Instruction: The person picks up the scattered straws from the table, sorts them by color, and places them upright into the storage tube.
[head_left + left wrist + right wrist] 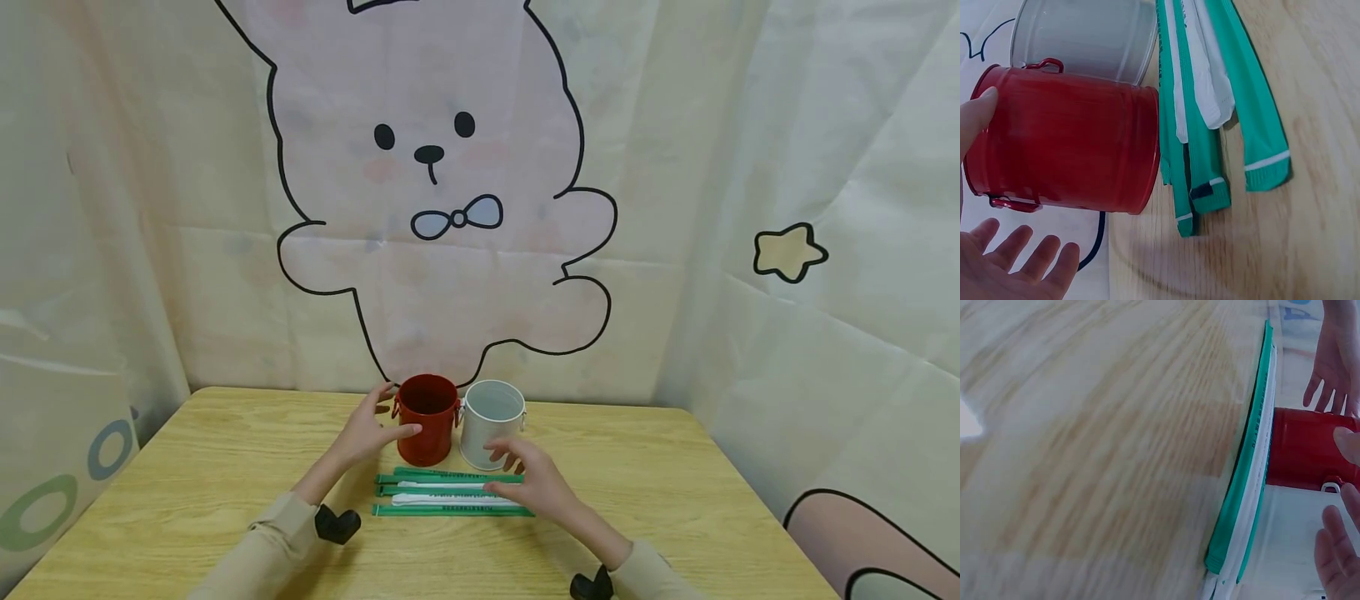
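A red metal bucket with small side handles stands upright on the table. My left hand is at its left side, thumb across the front near the rim and fingers spread beside the handle; in the left wrist view the fingers are apart from the wall. Directly right of it stands a white bucket of like shape. My right hand hovers before the white bucket with loosely bent fingers, holding nothing. Below it lie several long, slim paper-wrapped packets, green and white, side by side in front of the buckets.
The light wood table reaches back to a fabric curtain printed with a cartoon bear. More curtain hangs at the left and right sides. A black strap piece sits at the left wrist, another at the right.
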`<action>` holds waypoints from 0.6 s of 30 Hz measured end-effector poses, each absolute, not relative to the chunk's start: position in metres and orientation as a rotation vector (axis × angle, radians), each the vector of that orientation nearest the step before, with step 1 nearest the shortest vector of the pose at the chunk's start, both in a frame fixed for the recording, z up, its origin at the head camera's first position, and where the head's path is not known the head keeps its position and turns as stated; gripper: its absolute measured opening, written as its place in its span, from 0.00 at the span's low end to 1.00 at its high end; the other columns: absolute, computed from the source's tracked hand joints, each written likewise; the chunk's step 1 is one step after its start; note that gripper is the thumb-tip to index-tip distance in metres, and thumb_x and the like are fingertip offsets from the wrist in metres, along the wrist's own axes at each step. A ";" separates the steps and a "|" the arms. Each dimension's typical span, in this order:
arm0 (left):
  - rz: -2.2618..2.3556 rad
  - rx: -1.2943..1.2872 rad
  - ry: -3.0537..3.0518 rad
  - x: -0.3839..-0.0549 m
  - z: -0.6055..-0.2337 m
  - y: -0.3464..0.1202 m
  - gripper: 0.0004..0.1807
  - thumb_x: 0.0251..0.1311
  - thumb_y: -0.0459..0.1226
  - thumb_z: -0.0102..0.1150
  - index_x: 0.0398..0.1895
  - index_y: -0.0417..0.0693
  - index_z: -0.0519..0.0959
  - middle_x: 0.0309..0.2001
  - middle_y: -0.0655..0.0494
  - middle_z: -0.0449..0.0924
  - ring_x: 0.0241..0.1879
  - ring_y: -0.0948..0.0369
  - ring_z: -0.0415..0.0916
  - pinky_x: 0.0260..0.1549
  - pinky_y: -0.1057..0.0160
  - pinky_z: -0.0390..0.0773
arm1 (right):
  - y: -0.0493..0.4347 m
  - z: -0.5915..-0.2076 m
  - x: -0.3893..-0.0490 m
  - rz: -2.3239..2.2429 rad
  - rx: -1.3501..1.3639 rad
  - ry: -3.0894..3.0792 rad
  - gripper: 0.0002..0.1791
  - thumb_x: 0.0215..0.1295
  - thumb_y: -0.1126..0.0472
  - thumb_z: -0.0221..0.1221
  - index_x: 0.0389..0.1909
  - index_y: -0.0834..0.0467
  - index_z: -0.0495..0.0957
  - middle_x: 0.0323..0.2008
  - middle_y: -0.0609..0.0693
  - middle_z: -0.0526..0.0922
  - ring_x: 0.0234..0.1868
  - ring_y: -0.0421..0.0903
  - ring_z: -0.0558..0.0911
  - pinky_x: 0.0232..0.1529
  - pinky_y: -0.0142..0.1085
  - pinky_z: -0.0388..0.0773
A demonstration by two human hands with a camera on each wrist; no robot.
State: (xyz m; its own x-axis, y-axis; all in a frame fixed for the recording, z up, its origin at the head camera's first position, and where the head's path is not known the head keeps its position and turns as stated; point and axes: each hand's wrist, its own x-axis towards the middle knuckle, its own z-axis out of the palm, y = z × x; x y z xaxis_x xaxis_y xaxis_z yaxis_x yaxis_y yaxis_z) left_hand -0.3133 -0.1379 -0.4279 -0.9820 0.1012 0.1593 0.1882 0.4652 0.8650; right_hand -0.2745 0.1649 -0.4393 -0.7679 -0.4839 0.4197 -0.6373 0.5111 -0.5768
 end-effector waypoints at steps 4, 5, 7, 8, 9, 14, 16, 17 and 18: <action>-1.615 -0.262 -2.599 -0.317 -0.430 -0.134 0.51 0.50 0.50 0.70 0.73 0.45 0.52 0.70 0.40 0.59 0.66 0.40 0.61 0.57 0.40 0.73 | 0.163 -0.442 -0.275 1.142 0.976 -2.618 0.26 0.51 0.57 0.72 0.53 0.51 0.76 0.41 0.51 0.82 0.36 0.47 0.79 0.34 0.33 0.79; -1.625 -0.266 -2.595 -0.318 -0.430 -0.133 0.51 0.50 0.50 0.71 0.73 0.45 0.53 0.70 0.40 0.59 0.66 0.40 0.62 0.57 0.40 0.73 | 0.162 -0.443 -0.276 1.149 0.982 -2.637 0.26 0.51 0.57 0.72 0.53 0.52 0.76 0.41 0.51 0.83 0.36 0.46 0.79 0.34 0.32 0.78; -1.642 -0.266 -2.586 -0.318 -0.431 -0.131 0.51 0.49 0.49 0.71 0.73 0.45 0.53 0.69 0.40 0.61 0.65 0.41 0.62 0.56 0.41 0.74 | 0.161 -0.444 -0.276 1.147 1.000 -2.674 0.27 0.51 0.57 0.72 0.53 0.54 0.76 0.41 0.51 0.83 0.36 0.44 0.79 0.34 0.30 0.78; -1.650 -0.267 -2.582 -0.318 -0.431 -0.130 0.51 0.49 0.48 0.72 0.72 0.45 0.54 0.69 0.41 0.61 0.65 0.42 0.63 0.56 0.42 0.74 | 0.160 -0.445 -0.276 1.149 1.009 -2.695 0.26 0.51 0.56 0.72 0.53 0.55 0.76 0.41 0.51 0.83 0.35 0.43 0.79 0.34 0.29 0.77; -1.653 -0.277 -2.577 -0.318 -0.431 -0.129 0.51 0.49 0.48 0.72 0.72 0.44 0.54 0.69 0.41 0.61 0.64 0.42 0.63 0.57 0.41 0.73 | 0.160 -0.445 -0.277 1.147 1.021 -2.713 0.27 0.51 0.56 0.72 0.52 0.55 0.76 0.41 0.50 0.83 0.35 0.42 0.79 0.34 0.30 0.78; -1.692 -0.321 -2.543 -0.318 -0.431 -0.123 0.50 0.49 0.47 0.72 0.72 0.43 0.54 0.68 0.41 0.62 0.66 0.41 0.61 0.61 0.40 0.69 | 0.157 -0.447 -0.278 1.164 1.087 -2.749 0.26 0.51 0.57 0.72 0.51 0.59 0.77 0.39 0.50 0.83 0.33 0.43 0.80 0.32 0.31 0.78; -1.715 -0.323 -2.528 -0.320 -0.432 -0.122 0.50 0.49 0.46 0.72 0.71 0.43 0.55 0.68 0.42 0.63 0.67 0.42 0.61 0.62 0.40 0.67 | 0.156 -0.447 -0.278 1.166 1.100 -2.757 0.25 0.51 0.57 0.72 0.51 0.58 0.77 0.38 0.50 0.83 0.33 0.42 0.79 0.31 0.29 0.76; -1.723 -0.328 -2.521 -0.321 -0.433 -0.121 0.50 0.49 0.45 0.73 0.71 0.43 0.55 0.68 0.42 0.64 0.67 0.42 0.61 0.63 0.40 0.67 | 0.156 -0.448 -0.278 1.164 1.103 -2.764 0.25 0.51 0.57 0.72 0.50 0.57 0.77 0.38 0.50 0.83 0.32 0.41 0.79 0.31 0.29 0.76; -1.728 -0.334 -2.515 -0.321 -0.434 -0.121 0.49 0.49 0.45 0.73 0.71 0.42 0.55 0.68 0.42 0.64 0.67 0.42 0.61 0.63 0.40 0.66 | 0.155 -0.448 -0.279 1.162 1.105 -2.771 0.25 0.51 0.56 0.72 0.50 0.57 0.77 0.37 0.50 0.83 0.32 0.39 0.78 0.31 0.28 0.75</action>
State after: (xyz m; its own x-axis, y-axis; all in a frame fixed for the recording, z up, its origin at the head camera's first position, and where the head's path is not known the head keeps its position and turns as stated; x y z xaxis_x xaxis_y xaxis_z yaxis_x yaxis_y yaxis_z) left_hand -0.3215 -0.1207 -0.4339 -0.9737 0.1372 0.1817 0.2188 0.3435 0.9133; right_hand -0.2789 0.1554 -0.4483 -0.7600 -0.6188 0.1987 -0.5754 0.4984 -0.6484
